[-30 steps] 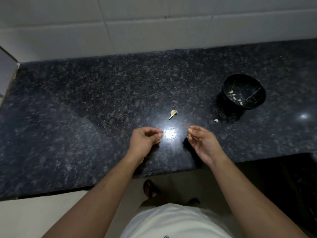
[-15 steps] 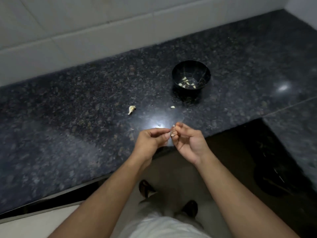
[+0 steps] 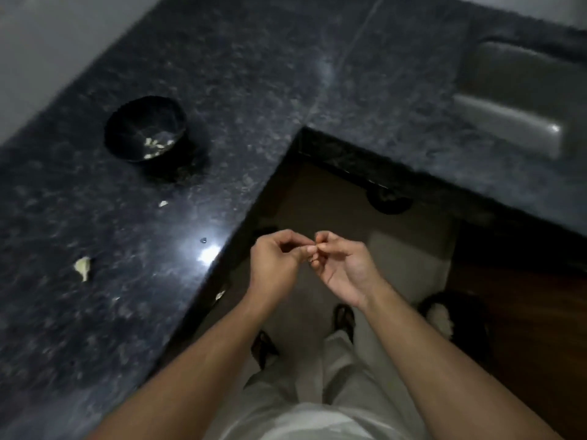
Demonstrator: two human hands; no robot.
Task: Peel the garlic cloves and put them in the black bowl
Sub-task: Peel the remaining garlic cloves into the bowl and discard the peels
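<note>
We've got a few peeled bits in the black bowl [image 3: 144, 130] already. Both hands, left hand [image 3: 275, 265] and right hand [image 3: 341, 265], pinch something tiny together, probably a garlic clove mid-peel; another garlic piece [image 3: 83, 267] waits on the table [image 3: 95, 312].

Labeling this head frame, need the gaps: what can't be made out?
- What the left hand and right hand pinch: hidden by fingertips.
- Bowl contents: pale bits, too small and blurred to count.
- Pale piece on the counter: clove or skin, blurred.
- Sink: cut off by the right edge.
</note>
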